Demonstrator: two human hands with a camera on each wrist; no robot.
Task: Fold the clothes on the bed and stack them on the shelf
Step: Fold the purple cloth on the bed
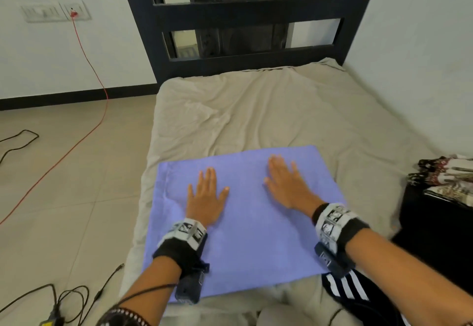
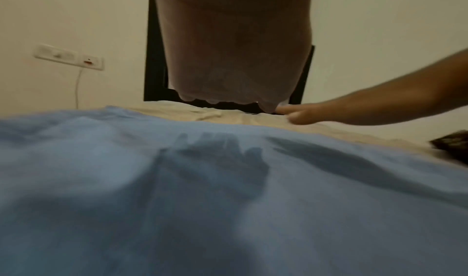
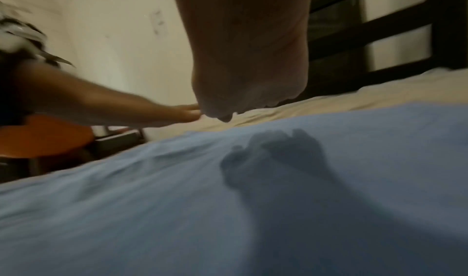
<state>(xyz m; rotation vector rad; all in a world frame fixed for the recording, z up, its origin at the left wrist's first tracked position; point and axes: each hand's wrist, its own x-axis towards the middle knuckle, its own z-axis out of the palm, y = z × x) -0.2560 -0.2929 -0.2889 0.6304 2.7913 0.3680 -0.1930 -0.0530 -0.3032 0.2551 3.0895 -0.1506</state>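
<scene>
A light blue cloth [image 1: 250,243] lies spread flat as a rectangle on the near part of the bed [image 1: 256,110]. My left hand [image 1: 206,195] lies over its left half, fingers straight and spread. My right hand [image 1: 288,182] lies over its right half, fingers straight. In the left wrist view the blue cloth [image 2: 228,200] fills the bottom, my left hand [image 2: 233,40] hangs a little above it, and the right hand [image 2: 316,114] shows at the right. In the right wrist view the cloth [image 3: 253,200] lies under my right hand [image 3: 248,50], which hovers just above it.
A black garment with white stripes [image 1: 350,287] lies at the bed's near right. Patterned folded clothes [image 1: 445,174] sit on a black shelf [image 1: 435,228] at the right. The dark bed frame [image 1: 243,16] stands at the far end. Cables [image 1: 76,297] and a red cord [image 1: 84,131] cross the floor at the left.
</scene>
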